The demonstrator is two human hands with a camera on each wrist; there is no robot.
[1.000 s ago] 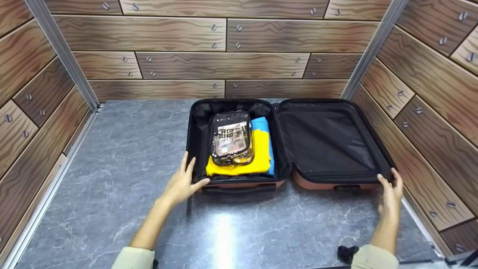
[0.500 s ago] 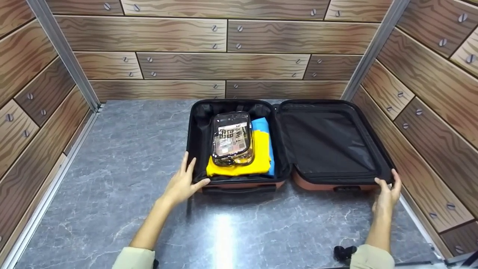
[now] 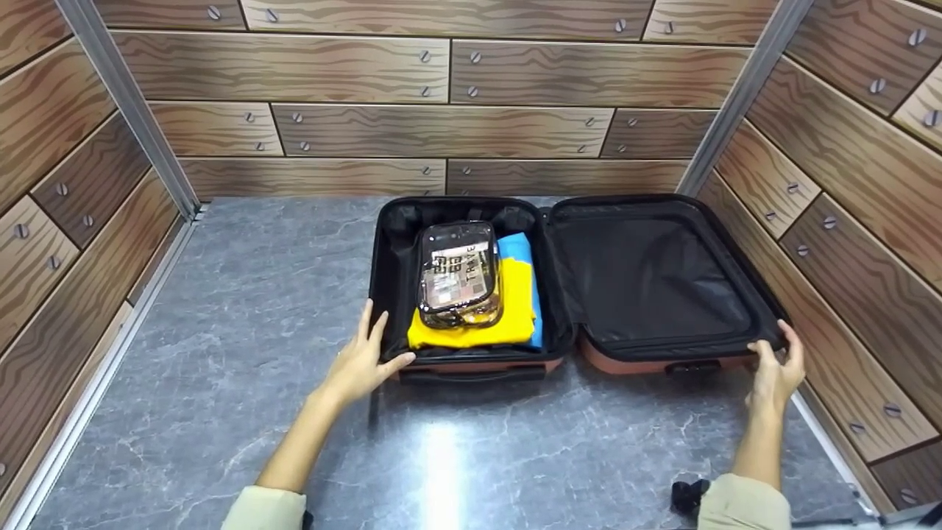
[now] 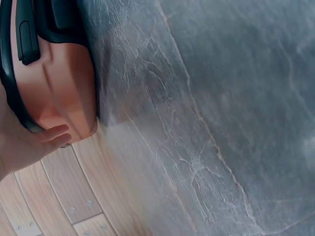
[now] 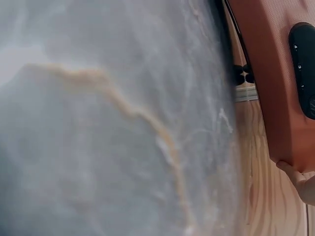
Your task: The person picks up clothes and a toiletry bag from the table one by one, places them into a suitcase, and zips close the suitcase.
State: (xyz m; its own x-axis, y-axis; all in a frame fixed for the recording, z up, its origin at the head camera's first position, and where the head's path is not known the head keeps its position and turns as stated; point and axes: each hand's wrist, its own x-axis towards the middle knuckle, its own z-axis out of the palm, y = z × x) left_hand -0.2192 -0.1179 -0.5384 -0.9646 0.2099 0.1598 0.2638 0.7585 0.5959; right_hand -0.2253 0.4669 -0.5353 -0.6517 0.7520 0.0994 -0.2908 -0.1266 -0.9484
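An orange-shelled suitcase (image 3: 478,364) lies spread wide on the grey surface. In its left half sit a clear, black-edged pouch (image 3: 456,265), folded yellow cloth (image 3: 511,313) and folded blue cloth (image 3: 515,246). My left hand (image 3: 357,368) rests on that half's near left corner, fingers spread along the side and thumb on the front rim. At the lid's (image 3: 655,272) near right corner, my right hand (image 3: 778,375) grips the edge. In the right wrist view the lid's shell (image 5: 268,73) stands off the surface, with its lock (image 5: 302,69) and part of my hand showing.
Wood-patterned walls (image 3: 353,70) stand behind and on both sides, and the right wall (image 3: 846,243) is close to the lid. Grey marbled surface (image 3: 243,294) extends left and in front of the suitcase. A small black object (image 3: 688,497) is beside the right sleeve.
My right hand has regripped at the lid's corner and moved slightly up and right. The lid's near right corner has risen a little and its lining has shifted. My left hand stays put.
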